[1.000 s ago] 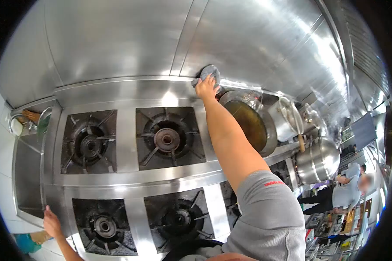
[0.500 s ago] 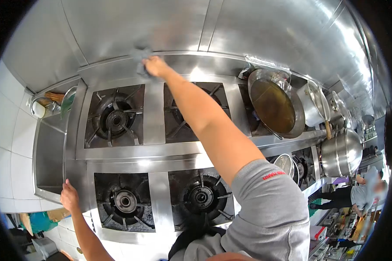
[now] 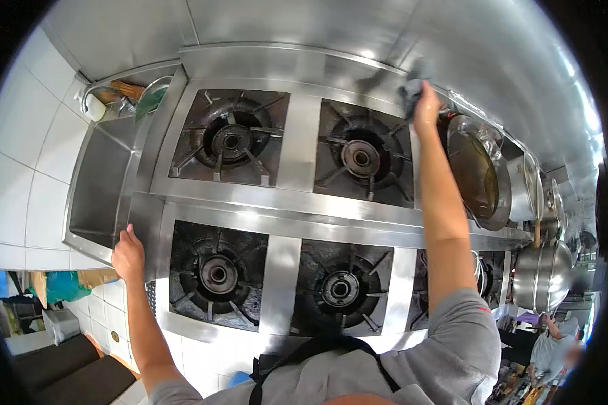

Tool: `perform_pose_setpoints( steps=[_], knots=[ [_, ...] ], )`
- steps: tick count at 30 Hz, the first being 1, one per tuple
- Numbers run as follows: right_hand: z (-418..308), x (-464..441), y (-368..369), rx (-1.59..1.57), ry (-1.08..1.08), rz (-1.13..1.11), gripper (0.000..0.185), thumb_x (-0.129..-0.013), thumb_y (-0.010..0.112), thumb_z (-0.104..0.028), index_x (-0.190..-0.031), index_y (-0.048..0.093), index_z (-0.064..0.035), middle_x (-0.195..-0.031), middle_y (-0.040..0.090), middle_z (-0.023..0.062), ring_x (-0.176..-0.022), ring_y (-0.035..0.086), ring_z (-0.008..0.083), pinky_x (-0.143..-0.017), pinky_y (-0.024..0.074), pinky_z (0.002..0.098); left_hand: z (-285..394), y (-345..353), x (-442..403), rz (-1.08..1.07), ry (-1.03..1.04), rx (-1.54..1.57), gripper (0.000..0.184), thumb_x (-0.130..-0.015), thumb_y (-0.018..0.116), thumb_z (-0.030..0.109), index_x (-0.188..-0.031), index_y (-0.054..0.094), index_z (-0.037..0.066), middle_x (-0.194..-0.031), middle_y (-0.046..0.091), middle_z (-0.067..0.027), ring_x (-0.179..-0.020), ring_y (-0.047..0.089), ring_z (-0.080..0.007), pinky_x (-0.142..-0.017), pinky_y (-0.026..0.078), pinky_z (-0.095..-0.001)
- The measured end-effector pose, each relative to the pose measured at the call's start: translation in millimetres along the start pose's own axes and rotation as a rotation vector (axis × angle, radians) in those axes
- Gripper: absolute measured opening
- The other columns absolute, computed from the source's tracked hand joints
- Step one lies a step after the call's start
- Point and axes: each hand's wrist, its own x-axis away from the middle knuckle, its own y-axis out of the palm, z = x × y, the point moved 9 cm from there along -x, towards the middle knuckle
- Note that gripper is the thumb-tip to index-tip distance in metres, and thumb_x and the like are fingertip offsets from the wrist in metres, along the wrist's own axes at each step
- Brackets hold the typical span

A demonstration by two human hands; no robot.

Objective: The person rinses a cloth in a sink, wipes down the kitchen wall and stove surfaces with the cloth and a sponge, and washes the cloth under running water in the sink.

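The right hand (image 3: 427, 110) holds one blurry cloth (image 3: 410, 96) by the back wall (image 3: 304, 23), its long way running from wall to stove (image 3: 300, 138); the left hand (image 3: 128, 255) touches one sink (image 3: 101, 192), grip I can't tell

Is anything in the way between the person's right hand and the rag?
No, nothing I can see. The right hand is holding the rag. The pan sits off to the right, not between them.
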Motion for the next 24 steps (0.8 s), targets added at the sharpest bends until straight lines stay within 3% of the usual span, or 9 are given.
perform_pose_setpoints(
  steps=[3,4,5,6,11,13,15,23,24],
  knots=[
    [6.2,-53.4,-15.0,0.513,-0.405,0.213,0.041,-0.095,0.05,-0.035,-0.1,0.062,0.0031,-0.09,0.068,0.0168,-0.088,0.062,0.0323,-0.08,0.0461,0.042,-3.3,7.3,-1.0,-0.022,-0.03,-0.003,0.051,-0.101,0.034,0.047,-0.08,0.06,0.008,-0.068,0.065,-0.0211,-0.066,0.065,-0.0421,-0.06,0.051,-0.052],
    [21.4,-61.6,6.9,0.828,-0.402,0.194,0.032,-0.091,0.052,-0.028,-0.099,0.065,-0.0006,-0.099,0.066,0.0211,-0.091,0.06,0.0403,-0.081,0.0459,0.0455,-4.8,12.6,-2.4,0.042,0.015,-0.031,0.048,-0.1,0.039,0.045,-0.075,0.057,0.008,-0.063,0.064,-0.0186,-0.06,0.065,-0.0388,-0.053,0.051,-0.0483],
    [49.9,-56.6,67.0,1.405,-0.809,-0.087,0.027,-0.086,0.054,-0.024,-0.097,0.067,-0.0033,-0.104,0.063,0.0228,-0.092,0.058,0.0446,-0.082,0.0458,0.0491,-6.3,20.0,-1.0,0.03,0.02,-0.026,0.048,-0.1,0.039,0.045,-0.075,0.057,0.008,-0.063,0.064,-0.0186,-0.06,0.065,-0.0388,-0.053,0.051,-0.0483],
    [12.5,-3.5,117.1,1.011,-1.075,0.094,0.025,-0.083,0.055,-0.022,-0.097,0.066,-0.0037,-0.1,0.063,0.0216,-0.093,0.058,0.0413,-0.082,0.045,0.0516,-3.7,17.7,-1.7,0.067,0.035,-0.038,0.046,-0.1,0.042,0.043,-0.072,0.055,0.009,-0.06,0.063,-0.0165,-0.056,0.064,-0.0369,-0.05,0.05,-0.0462],
    [0.2,91.9,412.6,0.789,-1.187,-0.16,0.048,-0.078,0.065,-0.026,-0.123,0.058,-0.0117,-0.12,0.055,0.0187,-0.112,0.05,0.0361,-0.096,0.039,0.0483,1.4,13.3,-2.8,0.163,0.114,-0.076,0.041,-0.098,0.05,0.038,-0.067,0.049,0.01,-0.053,0.059,-0.0115,-0.047,0.06,-0.0324,-0.042,0.046,-0.0409],
    [-2.1,127.4,497.4,1.1,-0.937,-0.546,0.058,-0.095,0.041,-0.032,-0.149,0.031,-0.0132,-0.155,0.023,0.018,-0.141,0.025,0.0356,-0.116,0.0176,0.0488,-1.6,14.1,-1.1,0.178,0.091,-0.094,0.041,-0.098,0.051,0.037,-0.067,0.049,0.01,-0.052,0.058,-0.011,-0.046,0.059,-0.0321,-0.042,0.046,-0.0411],
    [-4.1,142.6,553.1,0.983,-1.204,-0.458,0.059,-0.091,0.045,-0.025,-0.148,0.034,-0.0143,-0.151,0.034,0.0146,-0.138,0.031,0.0317,-0.116,0.0205,0.0442,-2.5,17.0,-0.6,0.183,0.096,-0.094,0.04,-0.098,0.053,0.035,-0.068,0.048,0.009,-0.052,0.057,-0.0103,-0.046,0.058,-0.031,-0.041,0.045,-0.0405],
    [18.9,115.1,448.2,1.358,-1.593,-0.537,0.058,-0.095,0.041,-0.038,-0.148,0.034,-0.0171,-0.156,0.029,0.0033,-0.143,0.026,0.0234,-0.118,0.0161,0.0424,-0.3,11.5,-0.4,0.193,0.107,-0.112,0.04,-0.098,0.052,0.035,-0.068,0.049,0.009,-0.053,0.057,-0.0102,-0.046,0.058,-0.0312,-0.041,0.043,-0.0411],
    [20.3,99.4,400.6,1.081,-1.681,-0.536,0.066,-0.087,0.059,-0.035,-0.148,0.034,-0.0255,-0.147,0.041,0.0029,-0.128,0.045,0.0219,-0.107,0.0337,0.0403,0.9,10.5,0.6,0.188,0.103,-0.116,0.041,-0.098,0.052,0.035,-0.067,0.049,0.009,-0.053,0.057,-0.0104,-0.046,0.058,-0.0314,-0.041,0.043,-0.0413]
  ],
)
